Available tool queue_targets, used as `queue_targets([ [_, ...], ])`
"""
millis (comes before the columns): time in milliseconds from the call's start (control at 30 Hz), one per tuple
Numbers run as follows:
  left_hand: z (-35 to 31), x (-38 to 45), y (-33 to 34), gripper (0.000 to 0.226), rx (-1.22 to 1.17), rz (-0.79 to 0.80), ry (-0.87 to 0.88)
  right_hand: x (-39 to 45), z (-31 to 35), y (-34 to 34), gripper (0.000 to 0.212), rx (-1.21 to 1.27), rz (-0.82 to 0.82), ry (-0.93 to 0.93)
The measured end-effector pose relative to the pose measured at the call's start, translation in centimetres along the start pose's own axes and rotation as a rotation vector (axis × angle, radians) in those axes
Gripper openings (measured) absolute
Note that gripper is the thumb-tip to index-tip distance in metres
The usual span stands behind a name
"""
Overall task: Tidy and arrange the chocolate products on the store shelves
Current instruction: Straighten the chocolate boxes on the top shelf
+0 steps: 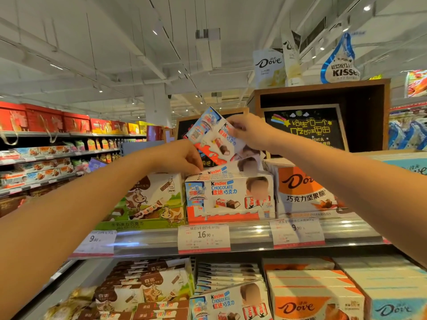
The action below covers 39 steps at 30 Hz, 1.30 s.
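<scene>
My right hand (250, 132) pinches the top edge of a white, red and blue Kinder chocolate box (213, 137), held tilted in the air above the top shelf. Below it a display carton of Kinder boxes (231, 197) stands on that shelf, with several boxes stacked flat inside. My left hand (182, 159) reaches to the carton's upper left corner, its fingers curled down onto the stacked boxes; whether they grip one is hidden.
A cow-print chocolate carton (150, 199) stands left of the Kinder carton and orange Dove boxes (305, 192) stand right of it. Price tags (204, 239) hang on the shelf rail. The lower shelf holds more Kinder (231, 301) and Dove packs. A chalkboard sign (305, 128) stands behind.
</scene>
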<state>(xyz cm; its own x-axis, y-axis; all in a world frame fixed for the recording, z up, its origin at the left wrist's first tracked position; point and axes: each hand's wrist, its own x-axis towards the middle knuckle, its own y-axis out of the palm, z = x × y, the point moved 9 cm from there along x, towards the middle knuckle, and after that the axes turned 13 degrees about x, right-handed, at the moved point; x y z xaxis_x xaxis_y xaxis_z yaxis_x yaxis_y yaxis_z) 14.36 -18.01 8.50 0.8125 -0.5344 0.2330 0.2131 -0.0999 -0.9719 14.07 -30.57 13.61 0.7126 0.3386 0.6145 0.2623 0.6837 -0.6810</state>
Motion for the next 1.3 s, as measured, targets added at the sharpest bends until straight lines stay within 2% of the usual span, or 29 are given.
queue_targets([
  [133,-0.5,1.1,0.1,0.021,0.081,0.019,0.016,0.2,0.7,0.2,0.033,-0.102,0.050,-0.030],
  [233,-0.9,0.8,-0.5,0.021,0.126,-0.061,0.073,-0.2,0.1,0.1,0.033,-0.073,0.036,-0.001],
  [367,-0.8,0.1,-1.3,0.022,-0.044,-0.182,0.088,-0.5,-0.4,0.4,0.033,-0.083,0.081,0.016],
  [467,-0.2,0.0,-1.4,0.013,-0.094,-0.233,0.060,-0.4,0.0,0.4,0.031,-0.075,0.080,-0.002],
  [533,0.0,-0.4,-1.9,0.003,-0.100,-0.307,0.045,-0.3,0.6,0.6,0.030,-0.113,0.112,-0.034],
  [633,0.6,-1.5,-3.5,0.021,-0.106,-0.546,-0.004,-0.1,1.1,2.2,0.033,-0.241,0.228,-0.048],
  [700,1.1,-2.1,-4.5,0.019,-0.168,-0.661,-0.005,-0.1,0.9,3.8,0.034,-0.302,0.315,-0.038],
  [733,1.1,-2.1,-4.5,0.018,-0.185,-0.636,0.010,-0.1,0.7,4.5,0.034,-0.316,0.346,-0.031],
  [800,1.5,-1.1,-2.9,0.017,-0.175,-0.403,0.040,0.0,0.4,5.7,0.033,-0.317,0.385,-0.045],
  [833,1.7,-0.8,-1.6,0.029,-0.152,-0.244,0.034,0.0,0.4,6.3,0.033,-0.315,0.406,-0.060],
  [900,1.7,-1.0,0.2,0.072,-0.107,-0.022,0.041,-0.2,0.6,6.8,0.033,-0.301,0.446,-0.070],
  [933,1.5,-1.2,0.8,0.076,-0.097,0.044,0.056,-0.2,0.6,6.7,0.033,-0.289,0.459,-0.056],
  [967,1.0,-1.2,1.3,0.069,-0.101,0.099,0.080,-0.4,0.6,6.2,0.034,-0.281,0.466,-0.036],
  [1033,0.7,-1.1,1.7,0.059,-0.089,0.152,0.112,-0.6,0.1,4.5,0.034,-0.294,0.463,0.016],
  [1167,0.5,-1.0,1.8,0.059,-0.078,0.166,0.145,-1.4,-2.4,1.7,0.027,-0.340,0.484,0.146],
  [1300,0.4,-1.0,1.6,0.055,-0.150,0.120,0.161,-2.1,-3.0,0.9,0.025,-0.279,0.399,0.129],
])
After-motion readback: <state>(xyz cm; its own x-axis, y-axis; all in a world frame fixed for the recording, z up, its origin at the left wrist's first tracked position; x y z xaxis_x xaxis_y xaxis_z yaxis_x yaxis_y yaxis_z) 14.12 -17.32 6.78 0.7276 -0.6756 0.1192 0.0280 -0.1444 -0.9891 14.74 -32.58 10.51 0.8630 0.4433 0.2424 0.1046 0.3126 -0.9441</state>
